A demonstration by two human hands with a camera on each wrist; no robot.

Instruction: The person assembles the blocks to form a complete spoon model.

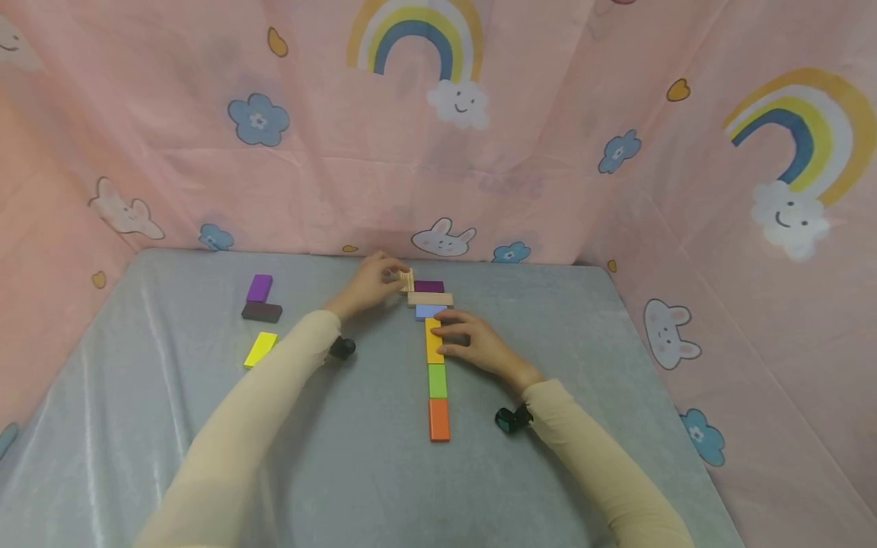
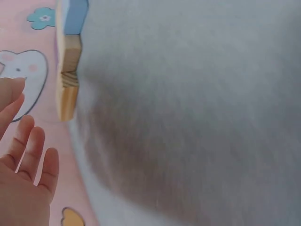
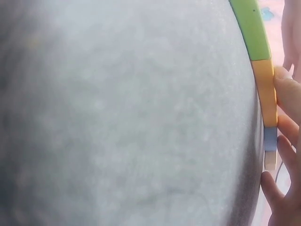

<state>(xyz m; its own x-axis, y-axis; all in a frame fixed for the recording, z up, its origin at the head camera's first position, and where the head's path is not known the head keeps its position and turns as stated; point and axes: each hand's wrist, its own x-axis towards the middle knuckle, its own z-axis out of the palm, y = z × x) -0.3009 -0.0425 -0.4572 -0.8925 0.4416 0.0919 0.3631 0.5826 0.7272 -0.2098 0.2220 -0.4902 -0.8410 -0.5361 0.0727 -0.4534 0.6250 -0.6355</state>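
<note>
Toy blocks lie in a line on the grey cloth. From near to far run a red-orange block (image 1: 439, 420), a green block (image 1: 437, 380), a yellow-orange block (image 1: 432, 346), a blue block (image 1: 428, 311) and a plain wood block (image 1: 430, 299). Beyond these sit a dark purple block (image 1: 429, 287) and, left of it, a striped wood block (image 1: 409, 278). My left hand (image 1: 368, 283) is beside the striped block, fingers loosely extended and overlapping it in the head view. My right hand (image 1: 483, 348) has its fingertips at the yellow-orange block, thumb touching it, fingers relaxed.
To the left, a purple block (image 1: 259, 288) lies against a dark brown block (image 1: 262, 313). Nearer is a yellow block (image 1: 260, 348), partly behind the left sleeve (image 1: 274, 388). A pink patterned curtain (image 1: 308, 198) rises at the table's back edge.
</note>
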